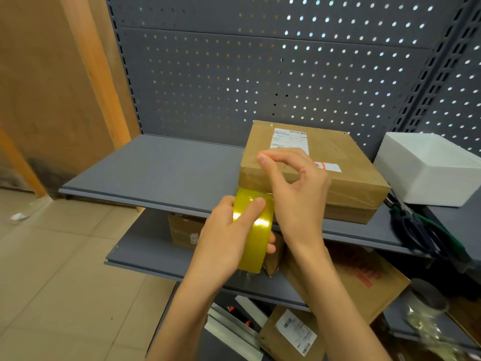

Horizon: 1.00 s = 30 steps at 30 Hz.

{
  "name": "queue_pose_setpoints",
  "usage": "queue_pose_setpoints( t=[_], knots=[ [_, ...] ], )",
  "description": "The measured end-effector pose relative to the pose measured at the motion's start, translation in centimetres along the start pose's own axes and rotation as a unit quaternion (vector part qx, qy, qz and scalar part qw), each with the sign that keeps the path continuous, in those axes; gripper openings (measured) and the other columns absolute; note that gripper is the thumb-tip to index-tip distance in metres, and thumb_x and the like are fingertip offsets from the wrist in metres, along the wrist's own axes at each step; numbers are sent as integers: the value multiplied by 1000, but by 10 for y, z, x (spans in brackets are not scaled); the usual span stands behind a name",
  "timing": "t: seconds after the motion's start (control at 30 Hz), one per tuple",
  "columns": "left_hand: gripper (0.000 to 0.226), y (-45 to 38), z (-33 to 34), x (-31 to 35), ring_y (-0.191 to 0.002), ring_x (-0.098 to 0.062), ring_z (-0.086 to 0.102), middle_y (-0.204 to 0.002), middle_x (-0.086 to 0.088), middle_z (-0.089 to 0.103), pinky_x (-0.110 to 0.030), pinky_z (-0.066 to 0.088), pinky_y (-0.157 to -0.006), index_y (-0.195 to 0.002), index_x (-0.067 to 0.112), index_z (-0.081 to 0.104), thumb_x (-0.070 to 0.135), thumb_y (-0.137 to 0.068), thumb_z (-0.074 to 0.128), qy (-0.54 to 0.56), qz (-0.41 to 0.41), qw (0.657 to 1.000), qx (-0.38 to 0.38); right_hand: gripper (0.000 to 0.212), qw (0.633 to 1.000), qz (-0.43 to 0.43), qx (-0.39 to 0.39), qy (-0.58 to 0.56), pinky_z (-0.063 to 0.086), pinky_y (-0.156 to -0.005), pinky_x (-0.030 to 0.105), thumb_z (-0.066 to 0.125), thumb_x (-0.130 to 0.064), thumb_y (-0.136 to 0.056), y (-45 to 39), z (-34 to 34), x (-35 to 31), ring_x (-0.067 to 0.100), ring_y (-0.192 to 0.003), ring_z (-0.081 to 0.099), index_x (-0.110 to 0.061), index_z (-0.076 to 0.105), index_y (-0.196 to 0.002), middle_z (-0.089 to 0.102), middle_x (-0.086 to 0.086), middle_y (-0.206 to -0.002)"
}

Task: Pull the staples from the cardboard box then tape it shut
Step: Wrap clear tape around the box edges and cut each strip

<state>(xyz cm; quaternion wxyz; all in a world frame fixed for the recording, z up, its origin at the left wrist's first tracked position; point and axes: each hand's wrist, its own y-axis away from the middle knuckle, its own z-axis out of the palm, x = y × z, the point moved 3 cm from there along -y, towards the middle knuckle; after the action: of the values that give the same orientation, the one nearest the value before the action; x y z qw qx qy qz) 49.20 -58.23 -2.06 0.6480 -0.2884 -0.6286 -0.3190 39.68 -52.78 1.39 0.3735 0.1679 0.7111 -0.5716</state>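
A flat brown cardboard box (346,162) with a white shipping label lies on the upper grey shelf (161,168), its near left corner over the shelf edge. My left hand (223,235) grips a roll of yellowish-brown tape (256,241) just below that corner, index finger laid across the roll. A strip of tape runs from the roll up onto the box's corner. My right hand (294,188) rests over the corner with curled fingers, thumb and forefinger close together above the box top. Whether staples remain is not visible.
A white foam box (432,168) stands right of the cardboard box. Dark-handled scissors or pliers (416,225) lie at the shelf's right end. Lower shelves hold more cardboard boxes (291,332) and a clear tape roll (426,308). Perforated grey back panel behind; tiled floor left.
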Motion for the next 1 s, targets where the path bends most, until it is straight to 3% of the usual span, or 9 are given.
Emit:
queue_pose_setpoints(
  t=[0.07, 0.2, 0.27, 0.43, 0.63, 0.8, 1.0],
  knots=[
    [24, -2, 0, -2, -55, -26, 66, -63, -12, 67, -39, 55, -62, -93, 10, 53, 33, -91, 53, 22, -23, 999, -5, 7, 1000, 11, 10, -11, 37, -79, 4, 68, -7, -83, -4, 1, 2, 1, -83, 61, -13, 72, -79, 69, -4, -82],
    [27, -1, 0, -4, -60, -25, 69, -69, -12, 71, -38, 57, -62, -100, 13, 51, 38, -88, 55, 28, -27, 999, 2, 12, 993, 107, -35, -32, 50, -84, 26, 70, -12, -83, -16, 1, 20, 4, -86, 65, -23, 72, -79, 71, -11, -83],
    [29, 0, -2, -2, -60, -24, 69, -73, -12, 73, -38, 57, -62, -101, 14, 51, 39, -87, 54, 43, -29, 999, -6, 12, 992, 121, -40, -26, 50, -86, 28, 70, -14, -82, -22, 0, 24, 4, -88, 65, -26, 72, -79, 72, -12, -84],
    [26, -1, -7, 6, -56, -20, 69, -73, -9, 73, -30, 57, -52, -106, 13, 51, 31, -88, 55, 70, -22, 997, -5, 5, 991, 126, -48, 20, 46, -83, 13, 70, -21, -83, -32, 8, 32, -1, -91, 63, -22, 74, -85, 72, -11, -87],
    [31, -7, -11, 9, -59, -19, 70, -81, -5, 75, -27, 57, -53, -113, 11, 52, 30, -89, 54, 71, -37, 997, -14, 6, 986, 99, -47, 129, 49, -86, 43, 67, -30, -82, -38, 20, 43, 9, -87, 63, -32, 71, -77, 70, -13, -84],
    [33, -13, -13, 10, -61, -19, 71, -85, -5, 75, -25, 56, -52, -114, 10, 53, 30, -89, 54, 70, -36, 997, -20, 11, 978, 90, -39, 184, 51, -77, 41, 65, -32, -84, -39, 24, 49, 9, -79, 63, -27, 74, -82, 71, -10, -84],
    [33, -19, -16, 9, -61, -19, 70, -85, -5, 75, -27, 58, -54, -115, 10, 53, 30, -89, 53, 65, -39, 997, -27, 13, 963, 65, -56, 255, 48, -80, 43, 64, -32, -85, -39, 28, 50, 19, -87, 62, -24, 74, -86, 71, -4, -88]
  ],
)
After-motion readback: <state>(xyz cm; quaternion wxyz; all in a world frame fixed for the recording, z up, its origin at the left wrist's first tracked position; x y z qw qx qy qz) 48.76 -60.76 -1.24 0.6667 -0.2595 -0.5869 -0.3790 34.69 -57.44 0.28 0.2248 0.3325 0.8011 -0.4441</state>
